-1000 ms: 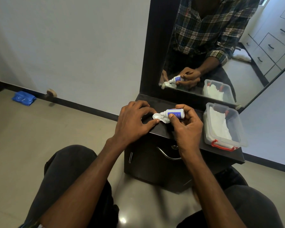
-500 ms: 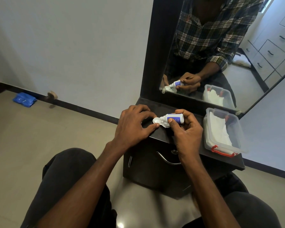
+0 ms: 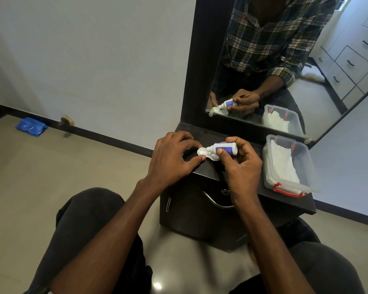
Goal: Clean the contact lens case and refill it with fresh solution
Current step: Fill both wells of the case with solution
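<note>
White wall (image 3: 94,49), beige tiled floor (image 3: 30,187), dark cabinet (image 3: 191,215) with a tall mirror (image 3: 306,60) reflecting white drawers (image 3: 353,60)

white lens case (image 3: 202,152) on cabinet edge | solution bottle (image 3: 224,148) tipped, nozzle over case

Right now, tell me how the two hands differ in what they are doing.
The right hand grips the solution bottle, tipped on its side with the nozzle pointing left; the left hand holds no bottle and steadies the white lens case with its fingertips. The right hand's fingers curl around the bottle; the left hand lies flatter, fingers spread over the dark cabinet top. Both work at the case, close together.
</note>
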